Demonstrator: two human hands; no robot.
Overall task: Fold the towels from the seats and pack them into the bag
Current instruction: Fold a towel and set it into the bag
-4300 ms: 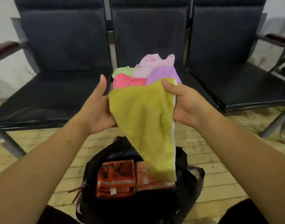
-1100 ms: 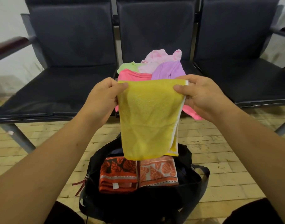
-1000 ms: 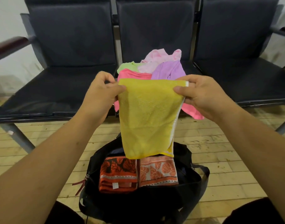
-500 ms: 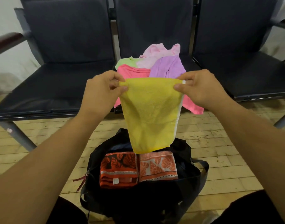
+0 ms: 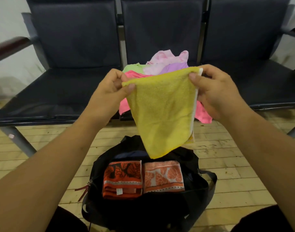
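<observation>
I've got the yellow towel [image 5: 161,111] pinched by its top corners, left hand [image 5: 108,96] on one, right hand [image 5: 217,92] on the other, hanging folded over the open black bag [image 5: 200,195] on the floor. Two folded orange towels [image 5: 143,178] sit side by side in the bag, and the pile of towels [image 5: 160,66] is on the middle seat [image 5: 160,27].

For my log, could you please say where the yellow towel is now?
Mid head view: the yellow towel hangs between the left hand and right hand, above the black bag.

Folded towels [image 5: 143,177] lie in bag [image 5: 201,190] before seats [image 5: 63,91].
</observation>
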